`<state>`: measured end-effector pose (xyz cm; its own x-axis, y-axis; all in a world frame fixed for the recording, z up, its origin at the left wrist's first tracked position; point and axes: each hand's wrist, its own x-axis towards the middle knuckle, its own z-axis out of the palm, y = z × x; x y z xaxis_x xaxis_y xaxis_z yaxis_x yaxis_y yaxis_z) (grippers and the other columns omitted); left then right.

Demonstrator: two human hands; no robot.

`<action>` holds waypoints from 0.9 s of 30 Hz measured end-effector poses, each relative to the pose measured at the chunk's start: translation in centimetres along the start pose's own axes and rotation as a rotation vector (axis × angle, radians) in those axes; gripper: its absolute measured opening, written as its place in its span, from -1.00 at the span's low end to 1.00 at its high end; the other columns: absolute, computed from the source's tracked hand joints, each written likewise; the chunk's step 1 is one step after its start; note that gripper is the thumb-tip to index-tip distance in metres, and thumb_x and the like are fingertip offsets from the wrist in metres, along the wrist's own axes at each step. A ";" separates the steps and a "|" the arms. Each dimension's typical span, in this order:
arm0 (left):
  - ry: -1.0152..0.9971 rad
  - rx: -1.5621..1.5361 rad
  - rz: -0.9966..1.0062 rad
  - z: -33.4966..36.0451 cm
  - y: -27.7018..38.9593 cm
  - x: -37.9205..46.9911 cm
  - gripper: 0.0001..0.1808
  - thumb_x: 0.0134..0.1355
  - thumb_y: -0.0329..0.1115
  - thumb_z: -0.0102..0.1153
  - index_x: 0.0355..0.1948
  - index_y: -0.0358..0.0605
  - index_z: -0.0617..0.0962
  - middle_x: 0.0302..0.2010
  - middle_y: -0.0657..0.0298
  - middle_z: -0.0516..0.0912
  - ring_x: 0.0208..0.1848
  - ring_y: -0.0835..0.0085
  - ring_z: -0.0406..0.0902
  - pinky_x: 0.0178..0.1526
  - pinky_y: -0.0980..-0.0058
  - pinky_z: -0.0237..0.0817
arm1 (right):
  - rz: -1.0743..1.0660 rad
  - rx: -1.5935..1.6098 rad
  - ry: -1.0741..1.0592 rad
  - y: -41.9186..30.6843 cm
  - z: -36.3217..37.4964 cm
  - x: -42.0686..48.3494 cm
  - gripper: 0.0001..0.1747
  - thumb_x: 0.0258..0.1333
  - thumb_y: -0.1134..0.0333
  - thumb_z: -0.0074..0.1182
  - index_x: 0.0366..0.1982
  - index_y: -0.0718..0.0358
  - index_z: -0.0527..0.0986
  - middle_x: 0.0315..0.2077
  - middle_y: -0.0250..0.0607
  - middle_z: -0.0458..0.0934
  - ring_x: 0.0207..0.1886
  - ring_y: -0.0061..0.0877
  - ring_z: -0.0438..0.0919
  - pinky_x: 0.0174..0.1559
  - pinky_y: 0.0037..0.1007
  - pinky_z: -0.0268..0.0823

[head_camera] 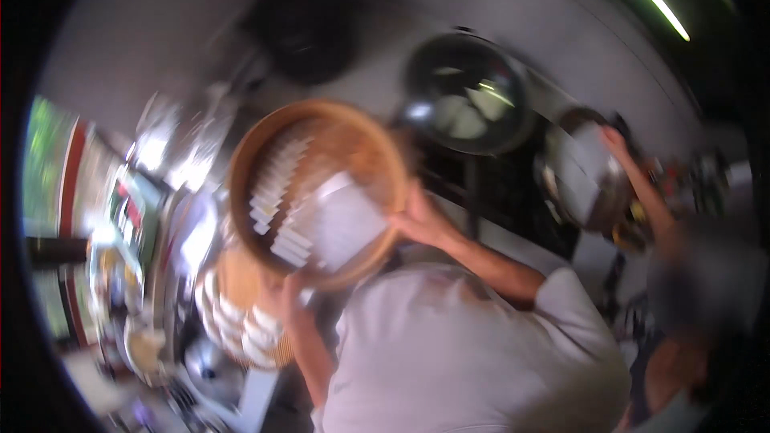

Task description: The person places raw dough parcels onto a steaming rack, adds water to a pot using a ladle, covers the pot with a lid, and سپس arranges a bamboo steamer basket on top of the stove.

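In front of my chest I hold a large round bamboo steamer basket (397, 162) between both hands. My left hand (287, 294) grips its near left rim. On the right side of the rim lies my right hand (421, 216). Inside, short white pieces (283, 174) stand in a row, with a smaller group of white strips (292, 245) near the bottom. A flat white slab or sheet (349, 222) lies beside them. Motion blur hides what the white food is.
Beyond the basket stand a dark wok (307, 30) and a second wok (463, 126) with pale pieces in it. At right, a person's hand (613, 139) reaches to a metal pan (583, 174). White oblong pieces (258, 331) sit on a round woven tray at lower left.
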<state>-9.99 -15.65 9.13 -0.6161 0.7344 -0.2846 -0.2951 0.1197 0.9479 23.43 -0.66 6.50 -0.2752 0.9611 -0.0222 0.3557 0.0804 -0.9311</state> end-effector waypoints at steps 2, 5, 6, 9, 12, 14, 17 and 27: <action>0.021 -0.013 -0.001 1.2 -0.2 0.6 -0.08 0.29 -0.57 0.39 0.68 -0.12 0.37 -0.11 0.35 0.70 -0.21 0.58 0.64 -0.31 0.58 0.41 | -0.037 -0.118 0.018 -1.5 -0.7 1.8 -0.07 0.29 0.20 0.33 0.42 0.66 0.16 -0.09 0.53 0.72 -0.04 0.23 0.80 -0.01 0.02 0.68; -0.031 0.056 -0.035 4.1 2.1 0.4 -0.03 0.27 -0.63 0.24 0.74 -0.23 0.30 0.42 0.07 0.61 0.20 0.27 0.70 0.13 0.35 0.63 | 0.056 -0.124 -0.028 -2.8 -2.7 2.6 0.12 0.30 0.14 0.30 0.48 0.84 0.00 -0.09 0.66 0.69 -0.12 0.26 0.80 -0.05 0.00 0.69; 0.018 0.095 -0.062 3.9 2.1 1.2 0.00 0.26 -0.63 0.23 0.76 -0.19 0.28 0.45 0.07 0.59 0.21 0.27 0.68 0.11 0.37 0.59 | 0.010 -0.121 0.028 -3.3 -2.6 2.3 0.12 0.28 0.14 0.29 0.47 0.83 -0.01 -0.17 0.63 0.69 -0.21 0.22 0.79 -0.11 -0.02 0.69; -0.026 0.122 -0.051 4.2 2.4 1.9 0.02 0.25 -0.64 0.20 0.77 -0.16 0.26 0.46 0.08 0.58 0.23 0.30 0.64 0.12 0.38 0.54 | 0.071 -0.104 0.010 -4.5 -3.8 1.5 0.13 0.28 0.15 0.28 0.50 0.80 -0.05 -0.24 0.55 0.70 -0.29 0.17 0.78 -0.18 -0.03 0.69; -0.061 0.176 -0.057 6.2 4.5 1.5 0.03 0.24 -0.64 0.18 0.78 -0.14 0.25 0.48 0.08 0.56 0.26 0.32 0.62 0.15 0.40 0.50 | 0.210 -0.106 -0.016 -5.6 -4.4 1.0 0.10 0.33 0.25 0.29 0.62 0.46 -0.12 -0.22 0.42 0.73 -0.21 0.23 0.78 -0.10 0.06 0.65; -0.094 0.163 -0.019 6.0 4.4 1.9 0.03 0.24 -0.64 0.18 0.78 -0.14 0.25 0.48 0.08 0.56 0.26 0.33 0.61 0.14 0.41 0.49 | 0.201 -0.094 0.010 -6.9 -4.9 0.3 0.10 0.33 0.25 0.29 0.62 0.46 -0.12 -0.24 0.41 0.73 -0.23 0.21 0.78 -0.12 0.06 0.64; -0.102 0.158 0.007 5.5 3.5 2.6 0.04 0.22 -0.62 0.21 0.78 -0.15 0.26 0.48 0.07 0.56 0.27 0.32 0.61 0.11 0.41 0.49 | 0.190 -0.048 0.069 -6.9 -5.3 -0.5 0.08 0.33 0.26 0.30 0.61 0.47 -0.09 -0.29 0.37 0.72 -0.29 0.16 0.78 -0.17 0.04 0.63; -0.127 0.129 0.028 4.6 1.5 2.3 0.05 0.19 -0.66 0.21 0.77 -0.16 0.29 0.51 0.05 0.55 0.36 0.27 0.61 0.21 0.37 0.52 | 0.232 -0.069 0.036 -6.4 -6.1 -1.8 0.06 0.35 0.26 0.30 0.61 0.46 -0.07 -0.25 0.35 0.74 -0.26 0.12 0.80 -0.14 -0.01 0.66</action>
<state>-8.49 -10.66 10.58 -0.5232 0.8162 -0.2452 -0.1783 0.1766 0.9680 27.10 -1.32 14.67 -0.1478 0.9646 -0.2183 0.4659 -0.1268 -0.8757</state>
